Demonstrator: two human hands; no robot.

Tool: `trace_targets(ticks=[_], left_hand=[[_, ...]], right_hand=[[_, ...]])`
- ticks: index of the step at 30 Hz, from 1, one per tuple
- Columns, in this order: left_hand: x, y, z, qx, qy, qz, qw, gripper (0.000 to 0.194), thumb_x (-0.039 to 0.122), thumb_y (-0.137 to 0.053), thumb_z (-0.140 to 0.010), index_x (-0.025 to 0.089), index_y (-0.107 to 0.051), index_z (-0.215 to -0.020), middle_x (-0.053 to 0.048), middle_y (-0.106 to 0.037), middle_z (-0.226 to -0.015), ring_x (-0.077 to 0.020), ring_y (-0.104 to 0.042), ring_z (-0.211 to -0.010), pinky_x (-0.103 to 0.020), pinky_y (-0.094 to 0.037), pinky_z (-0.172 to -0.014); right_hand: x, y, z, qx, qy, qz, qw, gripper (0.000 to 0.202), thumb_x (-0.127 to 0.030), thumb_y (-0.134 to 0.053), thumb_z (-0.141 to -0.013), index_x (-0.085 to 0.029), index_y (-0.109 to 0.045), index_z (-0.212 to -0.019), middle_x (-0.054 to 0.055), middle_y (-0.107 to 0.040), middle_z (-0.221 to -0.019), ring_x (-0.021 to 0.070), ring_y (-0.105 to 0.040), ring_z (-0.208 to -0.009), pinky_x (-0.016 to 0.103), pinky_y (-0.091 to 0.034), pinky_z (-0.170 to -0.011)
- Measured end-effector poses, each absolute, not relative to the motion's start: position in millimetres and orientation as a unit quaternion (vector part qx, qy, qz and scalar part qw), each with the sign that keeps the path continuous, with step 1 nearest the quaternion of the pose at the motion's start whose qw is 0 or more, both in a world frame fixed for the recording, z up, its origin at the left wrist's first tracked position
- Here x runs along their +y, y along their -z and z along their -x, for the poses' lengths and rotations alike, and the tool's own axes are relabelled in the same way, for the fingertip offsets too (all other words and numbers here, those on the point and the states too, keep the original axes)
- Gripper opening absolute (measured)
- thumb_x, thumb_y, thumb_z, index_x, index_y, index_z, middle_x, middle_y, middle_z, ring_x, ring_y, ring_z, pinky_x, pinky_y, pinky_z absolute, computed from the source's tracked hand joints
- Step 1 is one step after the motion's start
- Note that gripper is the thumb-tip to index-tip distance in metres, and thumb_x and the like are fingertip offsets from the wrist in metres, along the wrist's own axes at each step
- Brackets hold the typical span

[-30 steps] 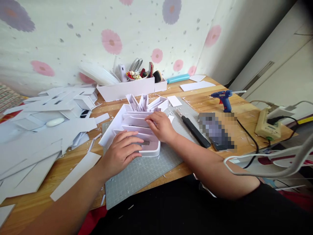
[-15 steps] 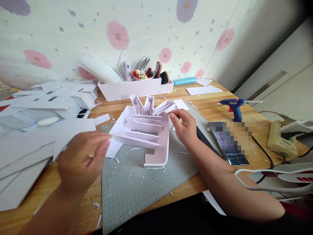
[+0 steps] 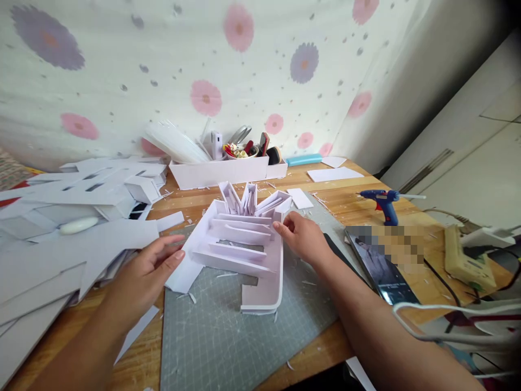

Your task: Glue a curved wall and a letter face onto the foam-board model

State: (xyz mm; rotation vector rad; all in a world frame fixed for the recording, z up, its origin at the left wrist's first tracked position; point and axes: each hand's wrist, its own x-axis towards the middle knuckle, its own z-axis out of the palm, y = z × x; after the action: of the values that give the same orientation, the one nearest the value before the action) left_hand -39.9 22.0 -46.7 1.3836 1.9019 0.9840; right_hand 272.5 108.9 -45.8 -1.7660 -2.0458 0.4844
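A white foam-board model with several upright dividers lies on the grey cutting mat. Its far end fans out into narrow angled compartments. My right hand pinches the top of the model's right wall, thumb toward the inside. Beside the model's left edge is my left hand, thumb and fingers apart with nothing between them. Whether its fingertips touch the board I cannot tell. Small white offcuts are scattered on the mat.
White foam-board pieces are piled at the left. A white box of tools stands along the wall. To the right are a blue glue gun, a phone and a power strip with cables.
My left hand has come closer to the model, and its fingers have spread. My right hand stays at the right wall. The view has tilted up, so the table appears lower.
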Motion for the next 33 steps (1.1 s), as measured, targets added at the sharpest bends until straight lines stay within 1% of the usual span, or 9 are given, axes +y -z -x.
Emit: trace_targets(ticks=[5, 10, 13, 15, 18, 23, 28, 31, 33], left_hand=[[22, 47, 37, 0.686, -0.361, -0.525, 0.352, 0.060, 0.064, -0.067, -0.072, 0.023, -0.067, -0.116, -0.009, -0.073, -0.116, -0.0308, -0.068, -0.102, -0.037, -0.057, -0.081], [17, 40, 28, 0.655, -0.399, -0.519, 0.377, 0.051, 0.058, -0.073, -0.070, 0.022, -0.071, -0.107, -0.009, -0.074, -0.107, -0.0308, -0.067, -0.098, -0.038, -0.055, -0.080], [13, 34, 22, 0.639, -0.444, -0.491, 0.390, 0.039, 0.054, -0.074, -0.071, 0.022, -0.073, -0.094, -0.007, -0.074, -0.096, -0.0265, -0.066, -0.093, -0.033, -0.053, -0.079], [11, 31, 19, 0.633, -0.457, -0.465, 0.418, 0.038, 0.054, -0.074, -0.073, 0.021, -0.072, -0.093, -0.005, -0.073, -0.090, -0.0230, -0.066, -0.085, -0.030, -0.051, -0.072], [11, 32, 17, 0.619, -0.466, -0.406, 0.485, 0.043, 0.054, -0.075, -0.074, 0.022, -0.068, -0.101, -0.005, -0.073, -0.091, -0.0202, -0.067, -0.079, -0.027, -0.050, -0.065], [13, 36, 15, 0.583, -0.487, -0.326, 0.563, 0.056, 0.046, -0.075, -0.076, 0.026, -0.060, -0.126, -0.006, -0.074, -0.109, -0.0218, -0.070, -0.094, -0.028, -0.055, -0.072], [12, 33, 10, 0.562, -0.509, -0.315, 0.571, 0.071, 0.038, -0.081, -0.069, 0.029, -0.051, -0.133, -0.004, -0.075, -0.106, -0.0240, -0.073, -0.084, -0.031, -0.057, -0.067], [12, 30, 13, 0.576, -0.529, -0.323, 0.533, 0.074, 0.039, -0.080, -0.066, 0.028, -0.050, -0.132, -0.003, -0.076, -0.099, -0.0244, -0.073, -0.074, -0.031, -0.056, -0.058], [12, 27, 18, 0.599, -0.527, -0.332, 0.504, 0.068, 0.043, -0.076, -0.068, 0.027, -0.052, -0.129, -0.001, -0.076, -0.095, -0.0250, -0.073, -0.073, -0.031, -0.056, -0.056]], right_hand=[[107, 40, -265, -0.741, -0.155, 0.645, 0.105, 0.040, -0.051, -0.048, -0.092, -0.020, -0.063, -0.073, 0.006, -0.069, -0.073, 0.0195, -0.058, -0.067, 0.028, -0.026, -0.055], [107, 40, -268, -0.736, -0.129, 0.651, 0.132, 0.031, -0.038, -0.052, -0.091, -0.019, -0.065, -0.071, 0.006, -0.069, -0.070, 0.0186, -0.059, -0.066, 0.028, -0.025, -0.055], [107, 41, -273, -0.738, -0.116, 0.644, 0.161, 0.031, -0.034, -0.052, -0.090, -0.019, -0.063, -0.065, 0.006, -0.067, -0.065, 0.0181, -0.057, -0.062, 0.029, -0.023, -0.054], [107, 40, -275, -0.744, -0.113, 0.635, 0.176, 0.033, -0.032, -0.053, -0.090, -0.020, -0.060, -0.060, 0.005, -0.064, -0.059, 0.0176, -0.054, -0.059, 0.029, -0.023, -0.053], [106, 40, -277, -0.749, -0.103, 0.626, 0.191, 0.034, -0.030, -0.055, -0.089, -0.021, -0.057, -0.057, 0.003, -0.062, -0.054, 0.0167, -0.051, -0.055, 0.029, -0.022, -0.053], [101, 38, -275, -0.757, -0.078, 0.614, 0.210, 0.032, -0.034, -0.054, -0.090, -0.021, -0.059, -0.061, 0.003, -0.065, -0.061, 0.0167, -0.051, -0.056, 0.029, -0.021, -0.054], [98, 40, -274, -0.747, -0.129, 0.591, 0.277, 0.031, -0.039, -0.056, -0.087, -0.021, -0.057, -0.062, 0.000, -0.058, -0.056, 0.0151, -0.048, -0.055, 0.027, -0.026, -0.055], [103, 44, -275, -0.707, -0.247, 0.543, 0.380, 0.033, -0.048, -0.056, -0.086, -0.020, -0.058, -0.067, -0.001, -0.058, -0.058, 0.0145, -0.051, -0.057, 0.026, -0.034, -0.058], [107, 46, -275, -0.645, -0.339, 0.508, 0.460, 0.037, -0.055, -0.056, -0.083, -0.020, -0.058, -0.072, -0.001, -0.060, -0.064, 0.0145, -0.054, -0.059, 0.027, -0.040, -0.060]])
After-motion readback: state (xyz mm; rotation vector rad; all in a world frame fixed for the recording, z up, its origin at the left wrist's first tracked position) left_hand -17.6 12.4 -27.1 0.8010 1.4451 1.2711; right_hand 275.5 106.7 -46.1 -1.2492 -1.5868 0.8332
